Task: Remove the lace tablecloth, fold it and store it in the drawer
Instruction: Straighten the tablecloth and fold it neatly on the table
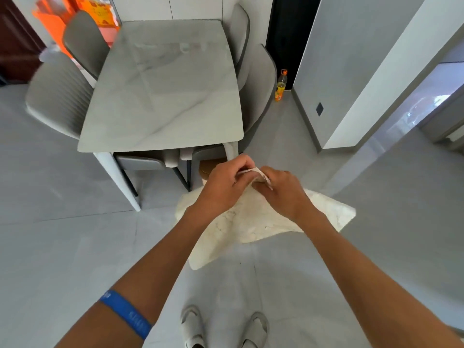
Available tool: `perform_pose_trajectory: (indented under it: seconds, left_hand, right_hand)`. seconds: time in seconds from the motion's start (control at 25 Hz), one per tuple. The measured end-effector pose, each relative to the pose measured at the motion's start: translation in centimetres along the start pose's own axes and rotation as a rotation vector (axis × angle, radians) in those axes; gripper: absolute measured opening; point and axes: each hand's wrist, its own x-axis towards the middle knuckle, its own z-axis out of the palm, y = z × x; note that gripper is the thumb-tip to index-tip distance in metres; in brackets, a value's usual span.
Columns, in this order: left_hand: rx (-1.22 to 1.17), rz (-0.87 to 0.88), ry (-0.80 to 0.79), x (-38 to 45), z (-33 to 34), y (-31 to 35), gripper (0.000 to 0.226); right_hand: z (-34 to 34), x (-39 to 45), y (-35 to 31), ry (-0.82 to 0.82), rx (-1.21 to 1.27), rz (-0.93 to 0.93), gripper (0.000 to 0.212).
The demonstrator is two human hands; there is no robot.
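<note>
The cream lace tablecloth (253, 222) hangs in the air in front of me, off the table, its lower corners drooping toward the floor. My left hand (223, 187) and my right hand (281, 190) meet at its top edge, both pinching the cloth's upper corners together. The grey marble table (163, 96) stands bare just beyond my hands. No drawer is in view.
Grey chairs surround the table: two on the left (60, 96), two on the right (258, 84), two tucked under the near edge (143, 162). A yellow drink bottle (280, 86) stands on the floor by the dark doorway. A grey wall corner (351, 84) is at right. My slippers (223, 330) are below.
</note>
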Motion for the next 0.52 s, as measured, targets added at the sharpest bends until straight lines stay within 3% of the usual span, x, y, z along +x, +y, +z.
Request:
perform_pose_trajectory:
  seconds: [0.04,0.16,0.32,0.4,0.52]
  left_hand:
    - [-0.020,-0.016,0.011,-0.6,-1.0,-0.5,0.012]
    - [0.114,-0.128,-0.059,-4.4,-2.9,-4.5,0.029]
    - [0.155,-0.533,-0.009,-9.6,-1.9,-10.7,0.020]
    - [0.062,-0.619,0.025,-10.5,-1.7,-12.1,0.007]
    - [0.057,-0.619,0.099,-9.4,-3.5,-12.2,0.014]
  right_hand:
    - [0.0,0.6,-0.4,0.027,0.133,0.025,0.011]
    - [-1.0,1.3,-1.3,-0.032,0.329,0.043,0.035]
    - [-3.3,1.9,-3.5,-0.215,0.531,-0.012,0.012]
    - [-4.6,1.9,-3.1,-0.251,0.503,-0.008,0.012]
    - [-7.2,1.4,0.5,-0.175,0.266,0.146,0.006]
